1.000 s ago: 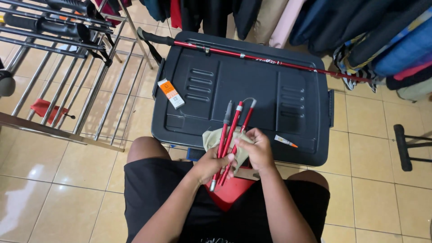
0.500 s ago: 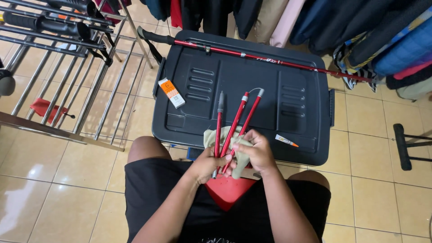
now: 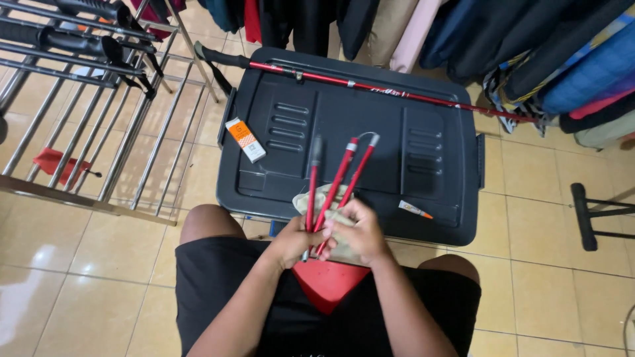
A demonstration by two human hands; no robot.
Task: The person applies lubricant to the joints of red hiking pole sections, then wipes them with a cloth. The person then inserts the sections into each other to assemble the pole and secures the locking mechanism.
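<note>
Three slim red rod sections, glossy lacquered with metal-looking grey ferrules; crumpled beige cloth, soft and matt; dark grey moulded plastic bin lid, matt and ribbed; small orange-and-white paper carton; polished steel tube rack; glazed, shiny beige floor tiles.

Bright even light, sharp focus, glossy floor glare
</note>
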